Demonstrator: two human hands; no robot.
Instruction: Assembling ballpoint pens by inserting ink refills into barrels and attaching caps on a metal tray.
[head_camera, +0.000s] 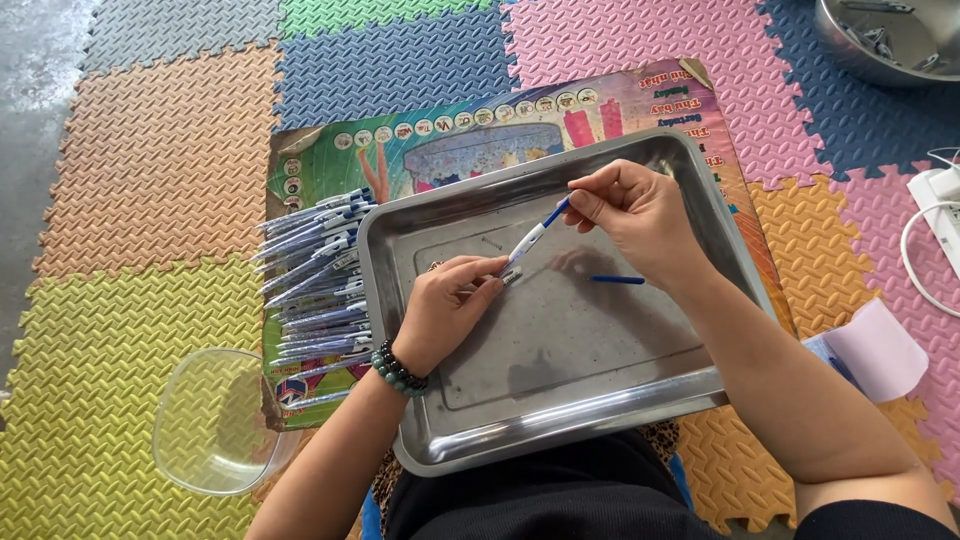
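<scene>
Pen (530, 240), white-barrelled with a blue end, sits slanted above the middle of the steel tray (690, 395), held at both ends. My left hand (445, 310) pinches the lower tip end between thumb and fingers, probably to steady the barrel; my right hand (630, 215) grips the upper blue end with its fingertips, a hold that suits pushing or twisting a part along the barrel's axis. Both hands are closed on the pen, neither one free. I keep the work over the tray, likely so that any small part that drops lands on metal rather than on the foam mat (150, 160). A loose blue refill or rod (617, 279) lies on the tray floor just right of the pen, below my right hand. Left of the tray, a stack of similar pens (315, 280) lies in rows on a printed sheet (470, 140) that passes beneath the tray. A clear plastic bowl (210, 420) stands further left of the tray, near its lower corner. Beyond the tray's far right corner a metal basin (880, 40) is cut off by the frame; its contents are too small to identify. The pen's tip is hidden by my left fingers. A white cable (925, 250) and pale paper (875, 350) lie right of the tray.
</scene>
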